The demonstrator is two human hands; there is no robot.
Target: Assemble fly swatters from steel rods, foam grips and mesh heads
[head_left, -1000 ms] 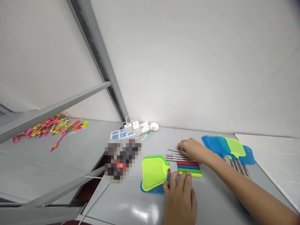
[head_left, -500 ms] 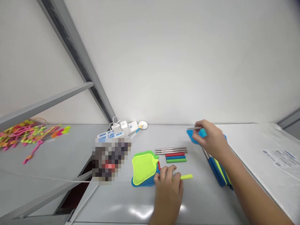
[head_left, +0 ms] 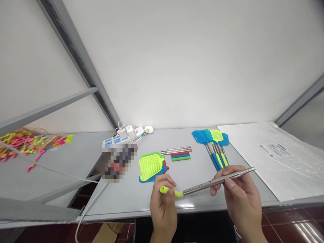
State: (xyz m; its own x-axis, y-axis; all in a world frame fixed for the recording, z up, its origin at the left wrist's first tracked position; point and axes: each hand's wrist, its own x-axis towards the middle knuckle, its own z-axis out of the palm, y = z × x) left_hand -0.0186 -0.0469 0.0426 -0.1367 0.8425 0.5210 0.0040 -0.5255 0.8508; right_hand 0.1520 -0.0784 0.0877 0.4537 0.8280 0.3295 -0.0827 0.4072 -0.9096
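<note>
Head view: pinches a yellow-green handle tube point(head_left: 178, 194) in the left hand point(head_left: 163, 209), with thumb pressed on the near side and fingers curled behind. Points the tube's open end to the left. Grips a telescopic metal rod point(head_left: 206, 185) in the right hand point(head_left: 244, 199), pressed between thumb and curled fingers. Holds rod and tube above the front part of the grey desk point(head_left: 131, 199), with the rod tilted up toward the right. Brings the rod's left end right up to the tube's right end, too close to tell whether touching.

Shows on the desk, beyond the hands, a row of metal rods point(head_left: 176, 151) side by side, with a red tube point(head_left: 180, 154), a blue tube point(head_left: 180, 156) and a green tube point(head_left: 181, 158) just in front. Shows to the left of these an overlapping stack of loose swatter heads point(head_left: 151, 167), yellow-green on top, with green, blue and red showing at the edges. Shows at right a fanned group of fly swatters point(head_left: 217, 135), with blue and yellow-green mesh heads toward the wall. Includes a power strip point(head_left: 110, 141) with white plugs near the wall, a plastic-wrapped white package point(head_left: 283, 168) at far right, and a tangled, brightly coloured pile point(head_left: 27, 146) at far left.
</note>
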